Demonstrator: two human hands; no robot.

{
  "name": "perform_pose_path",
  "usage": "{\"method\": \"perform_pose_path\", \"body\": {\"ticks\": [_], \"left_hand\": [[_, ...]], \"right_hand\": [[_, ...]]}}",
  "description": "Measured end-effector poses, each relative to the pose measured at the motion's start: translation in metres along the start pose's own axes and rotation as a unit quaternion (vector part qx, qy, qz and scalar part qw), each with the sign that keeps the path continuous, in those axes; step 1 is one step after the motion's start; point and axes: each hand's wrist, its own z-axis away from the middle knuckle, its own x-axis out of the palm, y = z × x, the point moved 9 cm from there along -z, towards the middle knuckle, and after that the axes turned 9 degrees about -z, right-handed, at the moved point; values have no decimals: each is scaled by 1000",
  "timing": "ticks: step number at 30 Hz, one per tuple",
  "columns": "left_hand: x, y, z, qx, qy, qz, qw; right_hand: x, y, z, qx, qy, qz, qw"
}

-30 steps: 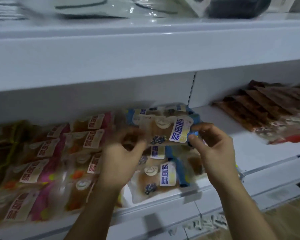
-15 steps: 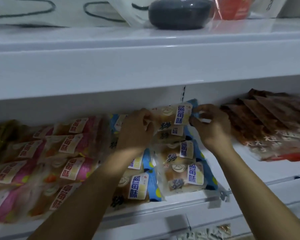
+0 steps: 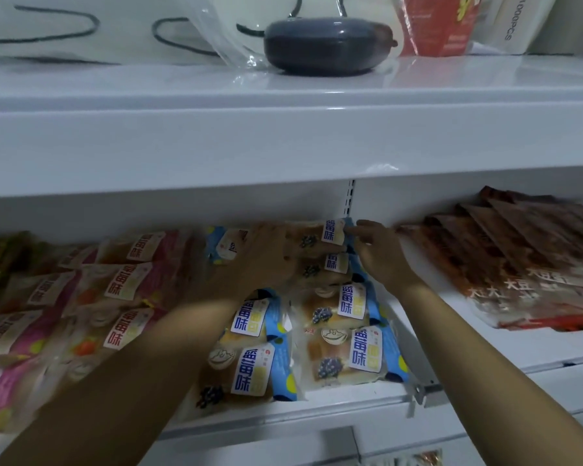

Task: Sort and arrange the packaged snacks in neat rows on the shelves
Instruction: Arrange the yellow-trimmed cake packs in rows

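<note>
fingers of the right hand are lightly bent, their tips touching the right edge of the rear blue pack at the back of the shelf; whether they pinch it cannot be told. left hand is blurred, lying on the same pack's left side; its grip cannot be told. toward the viewer from the fingers, blue packs lie in two overlapping rows down to the shelf front. left of the left hand lie pink packs, overlapped in rows. right of the right fingers, apart across bare shelf, sits a fan of brown packs. above the fingers, on the upper shelf, rests a dark rounded case.
</note>
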Motion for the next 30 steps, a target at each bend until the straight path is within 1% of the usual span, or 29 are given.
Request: {"method": "perform_pose_path", "body": {"ticks": [2, 4, 5, 7, 9, 11, 13, 14, 15, 16, 17, 19, 20, 22, 24, 27, 30], "left_hand": [[6, -1, 1, -5, -17, -22, 1000], [8, -2, 5, 0, -22, -31, 999], [3, 1, 10, 9, -14, -33, 999], [-9, -2, 23, 16, 26, -35, 999], [-24, -24, 46, -36, 56, -43, 997], [-42, -58, 74, -77, 81, -65, 992], [-58, -91, 107, -71, 108, -153, 980], [-64, -111, 125, -81, 108, -169, 976], [-74, -136, 145, -110, 117, -166, 973], [-85, -166, 165, -154, 115, -137, 972], [-96, -193, 187, -213, 94, -133, 963], [-111, -246, 234, -314, 58, -140, 937], [-119, -270, 258, -349, 64, -130, 926], [-139, -308, 309, -412, 108, -111, 898], [-147, -346, 351, -444, 120, -128, 879], [-157, -403, 404, -480, 126, -137, 857], [-160, -470, 440, -480, 138, -135, 856]], "right_hand": [[5, 9, 4, 36, -17, -17, 999], [7, 9, 12, 35, -29, -18, 999], [6, 4, 18, 24, -37, 10, 999], [3, -9, 33, 4, -45, 74, 996], [5, -33, 53, -7, -27, 92, 995], [22, -74, 72, -56, -28, 97, 993], [61, -115, 92, -102, -77, 105, 986], [83, -135, 104, -111, -109, 113, 981], [104, -154, 115, -119, -133, 116, 977], [124, -174, 124, -130, -150, 110, 974], [144, -195, 134, -143, -166, 98, 971], [189, -235, 149, -144, -219, 62, 963], [215, -255, 158, -147, -247, 51, 956], [265, -295, 178, -184, -278, 43, 942], [314, -330, 200, -217, -307, 39, 926], [382, -368, 221, -255, -324, 37, 910], [453, -406, 239, -279, -327, 27, 902]]}}
